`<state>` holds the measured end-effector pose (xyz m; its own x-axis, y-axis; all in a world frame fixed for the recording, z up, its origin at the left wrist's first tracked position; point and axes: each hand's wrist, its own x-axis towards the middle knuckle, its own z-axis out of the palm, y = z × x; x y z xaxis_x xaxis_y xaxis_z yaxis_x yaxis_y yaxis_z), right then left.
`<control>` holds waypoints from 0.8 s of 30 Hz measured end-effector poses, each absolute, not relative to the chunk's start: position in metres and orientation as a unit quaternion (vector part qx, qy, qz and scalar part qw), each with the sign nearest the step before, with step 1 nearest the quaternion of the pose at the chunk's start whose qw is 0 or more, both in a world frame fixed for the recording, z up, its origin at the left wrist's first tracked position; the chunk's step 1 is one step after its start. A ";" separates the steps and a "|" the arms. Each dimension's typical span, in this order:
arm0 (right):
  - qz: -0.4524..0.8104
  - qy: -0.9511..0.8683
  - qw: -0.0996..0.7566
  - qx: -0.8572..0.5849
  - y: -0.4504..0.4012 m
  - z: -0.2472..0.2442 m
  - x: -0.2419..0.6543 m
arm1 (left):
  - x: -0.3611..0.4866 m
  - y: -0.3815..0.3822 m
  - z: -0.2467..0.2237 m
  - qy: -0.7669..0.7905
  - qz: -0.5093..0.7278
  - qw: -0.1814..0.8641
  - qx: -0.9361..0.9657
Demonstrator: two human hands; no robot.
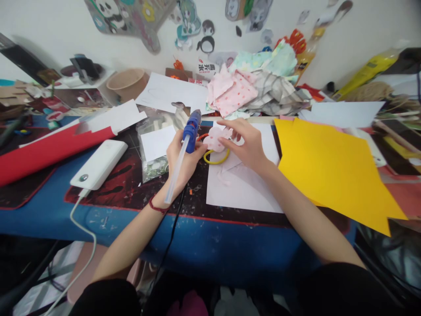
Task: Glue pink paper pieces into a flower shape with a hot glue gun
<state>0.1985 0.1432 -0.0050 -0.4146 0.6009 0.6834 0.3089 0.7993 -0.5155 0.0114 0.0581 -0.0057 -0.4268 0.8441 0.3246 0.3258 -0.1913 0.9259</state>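
Note:
My left hand [182,156] is closed around a blue hot glue gun [191,131], with a long clear glue stick [177,169] jutting from its back end toward me. Between both hands is a pale pink dotted fabric flower [214,139]; my left fingertips reach its left edge. The thumb and fingers of my right hand [248,142] pinch it from the right. Just below the flower, scissors with a yellow handle loop [217,161] lie on white paper [243,188]. The scissors' blades are hidden.
A white power bank [98,164] with a cable and a red sheet [55,151] lie at left. Yellow sheets [329,162] cover the right. Behind sit a crumpled fabric pile [233,90], a clear plastic bag [154,171] and a tan bowl [127,83]. A black cord [176,219] hangs over the front edge.

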 end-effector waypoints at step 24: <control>0.036 -0.844 0.482 -0.232 0.143 -0.008 0.196 | 0.015 0.054 -0.002 0.595 0.581 0.213 0.514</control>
